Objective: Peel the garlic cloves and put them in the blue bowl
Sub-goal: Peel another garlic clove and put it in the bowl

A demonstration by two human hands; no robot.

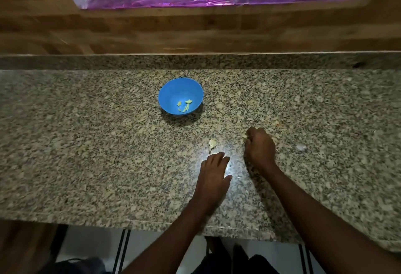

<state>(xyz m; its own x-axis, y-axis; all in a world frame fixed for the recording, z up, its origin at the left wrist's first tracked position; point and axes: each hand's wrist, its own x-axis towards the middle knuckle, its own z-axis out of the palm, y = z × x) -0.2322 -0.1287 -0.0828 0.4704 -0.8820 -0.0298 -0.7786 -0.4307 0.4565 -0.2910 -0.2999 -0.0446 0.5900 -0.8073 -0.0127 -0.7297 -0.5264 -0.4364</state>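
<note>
With several peeled cloves (184, 105) already lying in the blue bowl (171, 93) at eleven o'clock, the right hand (259, 145) is curling its fingers around a garlic clove (245, 137) while the left hand (213, 171) is resting flat, fingers relaxed, on the table (86, 143), so stripping the skin likely comes next.

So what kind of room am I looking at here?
Most likely a home kitchen. A speckled granite counter runs under wooden panelling, and a blue bowl on it holds peeled garlic cloves, with papery skin lying near the person's hands.
</note>
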